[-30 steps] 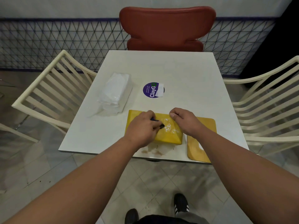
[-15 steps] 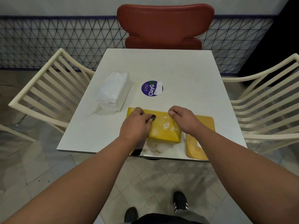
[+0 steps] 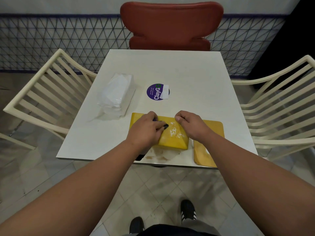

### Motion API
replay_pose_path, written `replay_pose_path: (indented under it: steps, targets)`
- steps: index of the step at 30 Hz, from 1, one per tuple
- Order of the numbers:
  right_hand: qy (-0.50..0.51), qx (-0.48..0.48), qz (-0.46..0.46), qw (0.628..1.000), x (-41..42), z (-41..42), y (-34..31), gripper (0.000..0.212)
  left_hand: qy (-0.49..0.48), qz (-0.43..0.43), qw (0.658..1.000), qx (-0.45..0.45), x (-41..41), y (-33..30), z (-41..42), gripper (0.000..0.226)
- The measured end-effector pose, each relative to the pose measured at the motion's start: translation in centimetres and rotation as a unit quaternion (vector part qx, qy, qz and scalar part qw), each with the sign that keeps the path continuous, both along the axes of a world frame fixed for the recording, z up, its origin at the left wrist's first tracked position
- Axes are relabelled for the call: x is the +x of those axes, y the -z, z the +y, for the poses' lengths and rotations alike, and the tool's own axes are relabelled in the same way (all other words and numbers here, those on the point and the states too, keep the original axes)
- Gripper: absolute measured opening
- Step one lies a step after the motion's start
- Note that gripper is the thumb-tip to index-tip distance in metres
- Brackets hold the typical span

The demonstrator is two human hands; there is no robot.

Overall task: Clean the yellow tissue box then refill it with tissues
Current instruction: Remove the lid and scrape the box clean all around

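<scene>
L hand [image 3: 147, 129] curled round a small dark thing [image 3: 165, 126], pressing it on top of the yellow tissue box [image 3: 173, 139], w/ white foam patches by it; R hand [image 3: 189, 125] grips the box's far R edge. Box sits at near edge of white table [image 3: 187, 74], yellow lid [image 3: 207, 151] just R of it, brown smears [image 3: 157, 155] in front. Wrapped tissue pack [image 3: 117, 95] back-L, purple sticker [image 3: 156, 91] behind box.

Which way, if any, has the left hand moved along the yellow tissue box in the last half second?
Yes. The left hand, gripping a dark scrubber, has slid right along the yellow tissue box, closing on the right hand holding it.
</scene>
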State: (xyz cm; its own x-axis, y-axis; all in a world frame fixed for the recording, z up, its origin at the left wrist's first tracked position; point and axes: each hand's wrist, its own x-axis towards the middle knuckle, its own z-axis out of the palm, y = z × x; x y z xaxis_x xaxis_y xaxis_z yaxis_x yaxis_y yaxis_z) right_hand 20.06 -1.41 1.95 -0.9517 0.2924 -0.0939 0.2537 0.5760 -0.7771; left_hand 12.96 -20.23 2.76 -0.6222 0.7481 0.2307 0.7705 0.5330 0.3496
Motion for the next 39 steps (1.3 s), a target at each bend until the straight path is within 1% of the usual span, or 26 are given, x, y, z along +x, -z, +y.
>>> replay_pose_path:
  steps: [3,4,5,8,9,10,13,14,15,17,19,21,25,27,30,31,33,36,37,39]
  targets:
    - [0.004,0.002,0.003,1.000,0.0,0.0,0.0,0.016,0.070,-0.011,0.997,-0.008,1.3,0.4,-1.3,0.037]
    - [0.004,0.001,0.003,1.000,0.0,0.0,-0.1,0.016,0.072,-0.011,0.997,-0.006,1.2,0.4,-1.1,0.038]
    - [0.004,0.000,0.002,1.000,0.1,0.0,-0.1,0.016,0.055,-0.015,0.998,-0.003,1.0,0.1,-0.6,0.037]
    - [0.005,-0.004,0.000,1.000,0.0,0.0,-0.2,0.018,-0.044,-0.030,0.999,0.004,-0.1,-0.4,0.4,0.029]
    - [0.007,-0.007,-0.001,1.000,0.0,0.0,-0.1,0.018,-0.056,-0.029,0.998,0.006,-0.2,-0.3,0.4,0.029]
    - [0.009,-0.008,0.001,1.000,-0.1,-0.1,-0.1,0.018,-0.052,-0.033,0.998,0.007,0.2,-0.2,0.2,0.030]
    - [0.011,-0.004,0.005,1.000,-0.1,-0.1,0.0,0.016,0.033,-0.029,0.999,0.000,2.3,0.6,-1.1,0.033]
    - [0.012,-0.004,0.004,1.000,-0.1,-0.1,0.0,0.017,0.044,-0.021,0.999,-0.002,2.6,1.0,-1.6,0.034]
    - [0.011,-0.005,0.003,1.000,-0.1,-0.1,0.0,0.017,0.031,-0.019,0.999,0.000,2.5,1.2,-2.0,0.031]
    - [0.011,-0.008,0.001,1.000,-0.1,0.0,0.0,0.018,-0.045,-0.027,0.998,0.016,1.8,1.3,-2.6,0.023]
    - [0.012,-0.009,0.001,1.000,-0.1,-0.1,0.0,0.019,-0.108,-0.045,0.992,0.042,1.5,1.4,-2.9,0.023]
    - [0.013,-0.006,0.004,1.000,-0.1,-0.1,0.0,0.019,-0.109,-0.043,0.991,0.059,2.4,1.5,-2.3,0.024]
    - [0.015,-0.001,0.005,1.000,-0.2,-0.1,0.1,0.018,-0.037,-0.029,0.998,0.045,4.8,1.7,-0.9,0.022]
    - [0.013,0.000,0.003,1.000,-0.2,0.0,0.1,0.019,-0.067,-0.038,0.996,0.050,3.9,1.8,-1.5,0.020]
    - [0.011,-0.009,0.002,1.000,-0.1,0.0,0.0,0.019,-0.161,-0.052,0.983,0.064,1.8,1.9,-3.2,0.023]
    - [0.012,-0.010,0.002,1.000,-0.1,0.0,0.0,0.019,-0.179,-0.055,0.980,0.065,1.6,1.9,-3.4,0.024]
    - [0.011,-0.007,0.000,1.000,-0.1,0.0,0.1,0.019,-0.161,-0.047,0.983,0.068,2.4,1.7,-2.7,0.023]
    - [0.007,-0.002,0.002,1.000,-0.2,0.0,0.0,0.019,-0.073,-0.038,0.995,0.048,4.4,1.8,-1.3,0.021]
    - [0.006,-0.002,0.001,1.000,-0.2,0.0,0.0,0.018,-0.062,-0.033,0.997,0.045,4.4,1.8,-1.3,0.021]
    - [0.005,-0.004,-0.002,1.000,-0.2,0.1,0.0,0.018,-0.103,-0.039,0.993,0.050,3.3,1.9,-2.1,0.022]
